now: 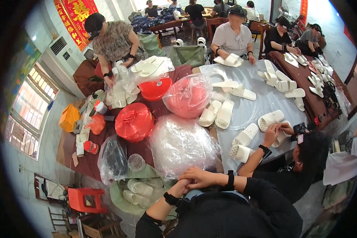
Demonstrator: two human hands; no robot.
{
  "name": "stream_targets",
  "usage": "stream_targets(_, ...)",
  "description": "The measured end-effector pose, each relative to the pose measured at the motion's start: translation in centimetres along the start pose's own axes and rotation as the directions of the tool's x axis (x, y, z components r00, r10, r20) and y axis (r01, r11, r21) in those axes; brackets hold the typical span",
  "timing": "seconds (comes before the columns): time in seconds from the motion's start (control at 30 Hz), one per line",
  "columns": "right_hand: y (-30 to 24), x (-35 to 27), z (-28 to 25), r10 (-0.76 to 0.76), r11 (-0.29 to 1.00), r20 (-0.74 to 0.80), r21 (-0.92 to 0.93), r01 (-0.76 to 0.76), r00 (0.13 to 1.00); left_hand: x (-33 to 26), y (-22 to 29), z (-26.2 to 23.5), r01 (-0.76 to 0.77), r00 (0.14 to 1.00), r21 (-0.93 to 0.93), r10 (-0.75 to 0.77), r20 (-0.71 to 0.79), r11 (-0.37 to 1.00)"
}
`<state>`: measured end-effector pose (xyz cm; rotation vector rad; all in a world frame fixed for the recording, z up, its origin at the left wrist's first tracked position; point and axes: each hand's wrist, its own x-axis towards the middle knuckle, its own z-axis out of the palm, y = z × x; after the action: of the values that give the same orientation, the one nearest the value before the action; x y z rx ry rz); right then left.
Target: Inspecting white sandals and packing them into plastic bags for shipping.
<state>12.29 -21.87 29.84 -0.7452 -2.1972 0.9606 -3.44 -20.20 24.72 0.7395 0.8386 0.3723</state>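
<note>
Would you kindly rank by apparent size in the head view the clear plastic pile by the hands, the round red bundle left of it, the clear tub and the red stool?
1. Clear plastic pile
2. Round red bundle
3. Red stool
4. Clear tub, plainly smallest

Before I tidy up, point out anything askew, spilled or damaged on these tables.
I see nothing spilled or damaged. The white slippers on the grey-covered table look slightly askew: some sit side by side, while others lie at mixed angles.
</note>
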Motion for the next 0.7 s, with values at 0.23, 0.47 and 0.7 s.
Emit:
stream_targets(0.23, -1.1, 1.5, -0.1, 0.086, 0.993, -0.089, -0.079, -0.093, 0.992, -1.0, -0.1, -1.9, -0.046, 0.999, -0.022, 0.046, 0.021, 0.999)
stream_targets(0.47, 0.3, 4.0, 1.4, 0.141, 0.984, -0.106, -0.090, -0.151, 0.984, -0.7, 2.6, -3.4, -0.031, 0.997, -0.038, 0.034, 0.064, 0.999)
stream_targets(0.7, 2.1, 8.2, 1.4, 0.178, 0.978, -0.075, 0.125, -0.168, 0.981, -0.6, 6.9, -4.8, 0.170, 0.976, -0.040, -0.163, 0.142, 0.985)
